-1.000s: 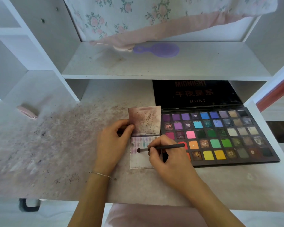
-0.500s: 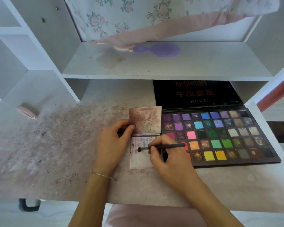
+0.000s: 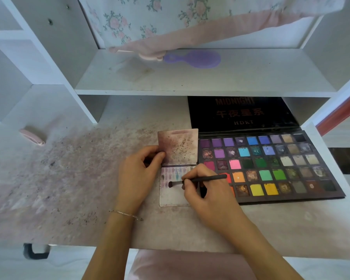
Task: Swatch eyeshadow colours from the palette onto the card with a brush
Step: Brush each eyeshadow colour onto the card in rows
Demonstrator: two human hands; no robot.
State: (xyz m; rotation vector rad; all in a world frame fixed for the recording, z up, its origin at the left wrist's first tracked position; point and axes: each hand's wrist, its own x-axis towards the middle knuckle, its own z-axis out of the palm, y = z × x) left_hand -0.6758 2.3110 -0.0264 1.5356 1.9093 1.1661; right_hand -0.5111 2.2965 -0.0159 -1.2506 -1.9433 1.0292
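The step in hand looks like the swatching stroke itself: the right hand (image 3: 208, 197) pinches a slim black-handled brush (image 3: 202, 180) between thumb and fingertips, holding it nearly level, with its dark, pigment-loaded tip lying on the small white folding card (image 3: 173, 196), just under a row of short purple, teal and grey strokes already laid along the card's upper edge. The left hand (image 3: 137, 176) steadies the card, its thumb and curled fingers pinching the left edge of the card's upright, stained flap (image 3: 178, 146). The card lies flat on the powder-dusted white desk (image 3: 69, 188), touching the left side of the large black eyeshadow palette (image 3: 271, 168), whose lid is open and whose rows of purple, blue, green, yellow and neutral pans sit exposed to the right. Judging by the bare lower part of the card, the task is partly done, with room left for more colours. The next move probably calls for finishing this short stroke with light pressure, then lifting the brush across to a fresh pan on the palette, while the left hand stops the light card from sliding.
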